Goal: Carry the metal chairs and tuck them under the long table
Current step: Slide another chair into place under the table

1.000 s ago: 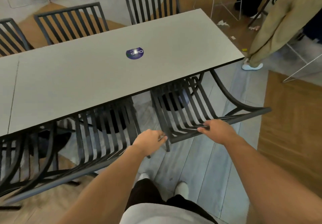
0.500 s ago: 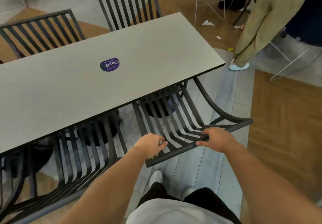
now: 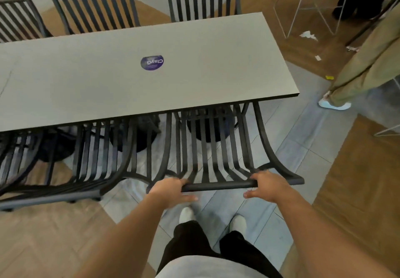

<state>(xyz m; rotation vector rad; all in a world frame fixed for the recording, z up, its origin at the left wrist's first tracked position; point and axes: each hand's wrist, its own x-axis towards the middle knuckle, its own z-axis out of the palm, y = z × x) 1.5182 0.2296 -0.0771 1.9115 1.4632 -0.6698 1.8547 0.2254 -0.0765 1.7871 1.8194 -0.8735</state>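
Both the left hand (image 3: 167, 188) and right hand (image 3: 265, 183) gripped the last chair (image 3: 213, 148), already mostly under the table (image 3: 194, 83).

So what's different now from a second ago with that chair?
The chair has swung square to the table and slid further under it. Both hands, left hand and right hand, still grip its top rail. The neighbouring chair and the sticker look unmoved.

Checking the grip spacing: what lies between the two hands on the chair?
In the head view, only the chair's bare top rail spans from the left hand to the right hand; both grip it.
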